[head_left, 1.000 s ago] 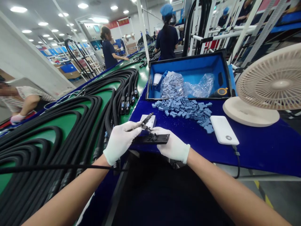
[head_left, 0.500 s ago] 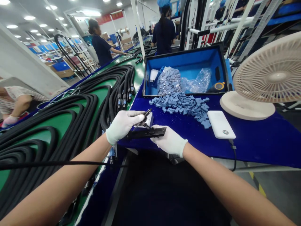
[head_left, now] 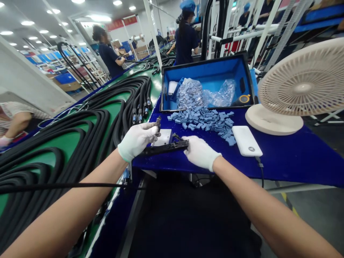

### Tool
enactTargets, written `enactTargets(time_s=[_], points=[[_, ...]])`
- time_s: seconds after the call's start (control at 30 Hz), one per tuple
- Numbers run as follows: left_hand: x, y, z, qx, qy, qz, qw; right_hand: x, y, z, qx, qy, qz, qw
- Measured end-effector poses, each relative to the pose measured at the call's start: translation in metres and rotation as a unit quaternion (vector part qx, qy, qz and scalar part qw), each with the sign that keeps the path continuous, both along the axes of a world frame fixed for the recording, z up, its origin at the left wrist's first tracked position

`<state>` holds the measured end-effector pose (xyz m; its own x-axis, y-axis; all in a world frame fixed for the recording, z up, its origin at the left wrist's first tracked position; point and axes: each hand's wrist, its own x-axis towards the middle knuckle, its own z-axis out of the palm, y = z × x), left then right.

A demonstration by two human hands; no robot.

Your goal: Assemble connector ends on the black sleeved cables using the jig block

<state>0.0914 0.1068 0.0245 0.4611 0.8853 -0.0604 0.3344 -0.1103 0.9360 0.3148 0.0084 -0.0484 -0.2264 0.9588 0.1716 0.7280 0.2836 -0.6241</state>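
From my seat the biggest thing in view is the green conveyor (head_left: 80,143), loaded with loops of thick black cables (head_left: 53,143) that run away toward co-workers in dark uniforms. To its right sits the blue desk (head_left: 295,157), carrying a pale fan (head_left: 295,89), an open blue bin (head_left: 212,77) with clear bags of parts, a white power bank (head_left: 246,141), and a loose heap of small blue clips (head_left: 206,120).

At the desk's near edge lies a flat black fixture (head_left: 166,147), just in front of a small white block (head_left: 164,137). My right hand (head_left: 200,152) rests its fingers on the fixture's right end, pressing rather than gripping as far as I can judge. My left hand (head_left: 137,139) is closed around a slim ribbed connector tip (head_left: 158,123), held upright just above the fixture's left part.

I judge the work to be mid-step: the connector is in hand but not seated in the fixture, and no blue clip is picked up.
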Motion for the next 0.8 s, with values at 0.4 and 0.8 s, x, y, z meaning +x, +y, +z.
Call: enactTargets(time_s=[0.4, 0.8], points=[[-0.001, -0.042, 0.015, 0.167, 0.152, -0.115, 0.967, -0.029, -0.009, 0.01, -0.185, 0.603, 0.032, 0.775], [0.008, -0.055, -0.017, 0.355, 0.137, -0.121, 0.917, -0.028, -0.004, 0.006, -0.209, 0.605, 0.079, 0.764]])
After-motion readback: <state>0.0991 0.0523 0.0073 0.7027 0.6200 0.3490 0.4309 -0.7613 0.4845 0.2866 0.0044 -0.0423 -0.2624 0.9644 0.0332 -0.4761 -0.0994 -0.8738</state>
